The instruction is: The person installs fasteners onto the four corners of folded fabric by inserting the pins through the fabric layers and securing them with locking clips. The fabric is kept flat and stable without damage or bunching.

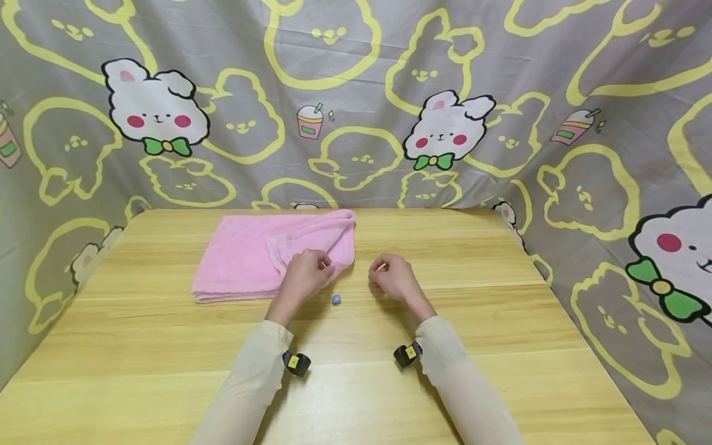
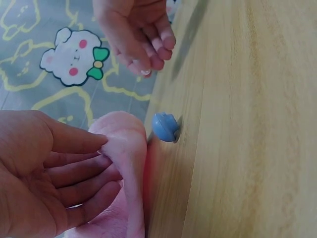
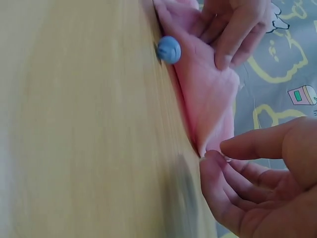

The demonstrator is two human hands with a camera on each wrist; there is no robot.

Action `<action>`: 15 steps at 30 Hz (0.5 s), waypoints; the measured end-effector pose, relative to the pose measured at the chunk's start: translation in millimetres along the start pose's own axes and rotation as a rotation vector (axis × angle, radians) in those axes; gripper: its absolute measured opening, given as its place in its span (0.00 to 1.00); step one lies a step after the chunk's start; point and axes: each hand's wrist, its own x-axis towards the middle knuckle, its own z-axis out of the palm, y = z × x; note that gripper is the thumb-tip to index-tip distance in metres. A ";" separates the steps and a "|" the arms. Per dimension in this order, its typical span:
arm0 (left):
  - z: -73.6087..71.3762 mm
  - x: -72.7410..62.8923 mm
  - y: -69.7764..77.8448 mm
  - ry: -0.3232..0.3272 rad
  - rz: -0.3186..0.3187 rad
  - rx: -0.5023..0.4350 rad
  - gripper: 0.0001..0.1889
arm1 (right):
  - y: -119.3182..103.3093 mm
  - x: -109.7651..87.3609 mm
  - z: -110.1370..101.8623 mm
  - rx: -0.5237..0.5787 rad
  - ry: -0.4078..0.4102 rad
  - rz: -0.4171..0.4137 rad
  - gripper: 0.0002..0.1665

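Observation:
A folded pink towel [image 1: 239,253] lies on the table, its right part bunched and turned up. My left hand [image 1: 307,272] is at the towel's near right side; in the left wrist view its thumb and index finger pinch the cloth, the other fingers extending beside it. To the right, my right hand [image 1: 394,277] hovers over the table, apart from the towel. Its fingers are loosely bent, with nothing clearly visible between them. Between the hands, nearer the body, sits a small blue rounded object [image 1: 336,299] with a raised part on one side [image 2: 166,127].
The wooden table [image 1: 345,395] extends around the towel and both forearms. A grey curtain [image 1: 367,80] with rabbit prints hangs behind the table and along its sides. Each wrist wears a small black camera, on the left [image 1: 297,363] and on the right [image 1: 408,354].

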 end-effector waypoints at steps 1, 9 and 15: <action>-0.1 0.0 0.1 -0.001 0.000 0.000 0.05 | -0.8 -0.3 1.4 0.013 0.002 -0.005 0.04; 0.6 0.7 1.5 -0.006 -0.012 -0.006 0.05 | -7.9 -4.3 10.1 0.108 -0.015 -0.037 0.05; 1.3 0.2 1.5 -0.016 -0.022 -0.017 0.05 | -10.3 -6.8 17.3 0.130 -0.036 -0.041 0.03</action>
